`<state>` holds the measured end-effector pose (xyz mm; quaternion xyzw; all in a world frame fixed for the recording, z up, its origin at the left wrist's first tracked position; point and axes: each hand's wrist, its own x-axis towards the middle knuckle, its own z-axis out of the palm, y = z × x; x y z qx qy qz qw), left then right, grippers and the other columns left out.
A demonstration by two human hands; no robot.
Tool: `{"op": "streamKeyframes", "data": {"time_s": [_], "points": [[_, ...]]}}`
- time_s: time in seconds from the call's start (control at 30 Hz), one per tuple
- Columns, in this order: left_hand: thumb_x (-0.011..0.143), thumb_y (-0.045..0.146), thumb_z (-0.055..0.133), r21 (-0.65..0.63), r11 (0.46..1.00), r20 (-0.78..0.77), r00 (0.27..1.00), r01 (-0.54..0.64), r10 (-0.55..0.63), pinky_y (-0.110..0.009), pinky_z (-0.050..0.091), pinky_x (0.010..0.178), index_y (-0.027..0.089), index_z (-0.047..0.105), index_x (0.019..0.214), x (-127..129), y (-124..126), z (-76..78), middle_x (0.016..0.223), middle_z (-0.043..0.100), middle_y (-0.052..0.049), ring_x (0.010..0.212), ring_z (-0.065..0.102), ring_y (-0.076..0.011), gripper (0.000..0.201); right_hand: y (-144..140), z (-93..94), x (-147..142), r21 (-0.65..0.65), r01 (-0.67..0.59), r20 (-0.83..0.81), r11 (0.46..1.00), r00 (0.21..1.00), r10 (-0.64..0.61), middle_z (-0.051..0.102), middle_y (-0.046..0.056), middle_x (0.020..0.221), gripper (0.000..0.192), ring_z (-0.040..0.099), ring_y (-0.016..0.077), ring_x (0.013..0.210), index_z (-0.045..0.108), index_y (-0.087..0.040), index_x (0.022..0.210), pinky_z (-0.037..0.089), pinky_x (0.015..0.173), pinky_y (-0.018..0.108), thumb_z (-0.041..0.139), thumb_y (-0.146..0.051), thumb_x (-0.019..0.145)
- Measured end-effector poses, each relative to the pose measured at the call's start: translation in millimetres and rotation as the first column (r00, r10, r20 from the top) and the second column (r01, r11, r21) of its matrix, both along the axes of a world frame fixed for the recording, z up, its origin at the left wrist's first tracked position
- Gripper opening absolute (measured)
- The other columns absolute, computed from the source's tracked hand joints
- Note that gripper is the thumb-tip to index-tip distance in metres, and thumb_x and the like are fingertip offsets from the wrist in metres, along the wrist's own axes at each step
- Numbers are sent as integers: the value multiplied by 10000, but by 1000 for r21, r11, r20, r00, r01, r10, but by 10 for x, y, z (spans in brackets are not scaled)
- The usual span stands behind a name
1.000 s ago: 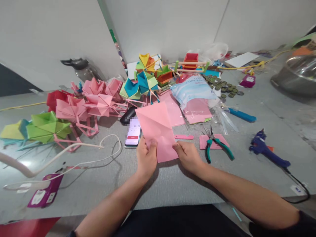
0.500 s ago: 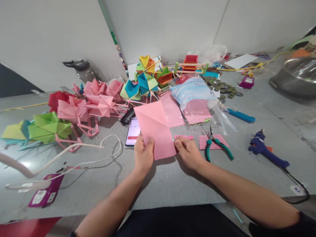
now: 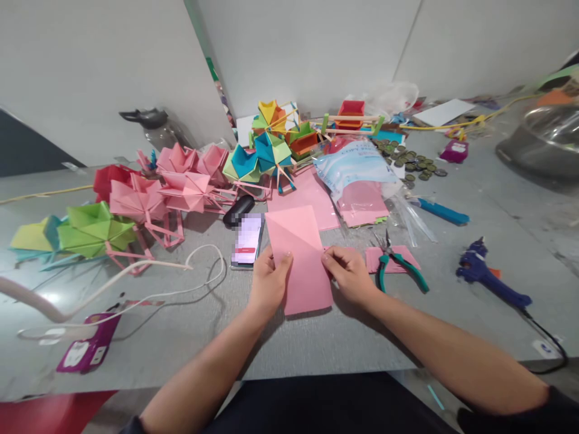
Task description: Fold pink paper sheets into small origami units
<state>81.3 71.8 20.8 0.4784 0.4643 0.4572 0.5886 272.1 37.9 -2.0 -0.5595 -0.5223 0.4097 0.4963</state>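
Your left hand (image 3: pixel 268 284) and right hand (image 3: pixel 350 274) grip opposite edges of the pink sheet (image 3: pixel 307 265), so pinch lightly to avoid stray creases.

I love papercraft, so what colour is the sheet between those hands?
The paper sheet is pink, seen best in the head view.

Sleeves (image 3: pixel 511 417), apparently black, leave both forearms (image 3: pixel 212 369) bare.

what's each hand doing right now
Left hand: closed on the left edge of the pink paper, thumb on top.
Right hand: closed on the paper's right edge, thumb and fingers pinching it.
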Motion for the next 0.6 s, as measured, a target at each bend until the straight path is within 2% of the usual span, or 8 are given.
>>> {"op": "streamKeyframes", "data": {"time_s": [0.1, 0.17, 0.33, 0.5, 0.6], "points": [[914, 482, 776, 40, 999, -79, 997, -14, 17, -270, 516, 691, 180, 696, 953, -13, 12, -5, 880, 723, -33, 754, 625, -168, 315, -8, -4, -8, 6, -65, -18, 998, 998, 65, 473, -30, 627, 448, 407, 151, 610, 516, -243, 663, 362, 592, 296, 649, -548, 963], [923, 450, 753, 65, 998, -141, 990, 26, -17, -267, 502, 683, 177, 696, 916, -12, -5, 5, 858, 715, -32, 746, 619, -167, 279, -3, -14, -11, 13, -52, -29, 999, 998, 53, 480, -30, 629, 455, 410, 150, 607, 520, -243, 671, 368, 591, 296, 655, -561, 968], [929, 432, 730, 101, 987, -195, 975, 124, -103, -272, 500, 667, 176, 708, 912, 8, -64, 51, 839, 706, -34, 720, 605, -168, 257, 7, -58, -13, 37, 4, -45, 999, 999, -2, 684, 43, 780, 414, 570, 203, 717, 686, -217, 830, 466, 650, 319, 650, -598, 986], [944, 463, 730, 76, 996, -145, 989, 55, -44, -250, 474, 634, 183, 680, 952, -10, -60, 45, 830, 668, -15, 690, 561, -142, 285, -25, -62, -10, -1, -57, -43, 998, 997, 57, 714, 56, 791, 440, 609, 222, 755, 711, -209, 825, 504, 668, 325, 649, -614, 985], [968, 480, 708, 100, 994, -151, 988, 34, -19, -238, 441, 609, 189, 666, 908, -28, -43, 45, 789, 625, 1, 669, 517, -131, 301, -53, -26, -34, -25, -114, -51, 993, 992, 113, 726, 55, 817, 430, 613, 217, 742, 741, -207, 854, 505, 670, 327, 662, -615, 965]]}}
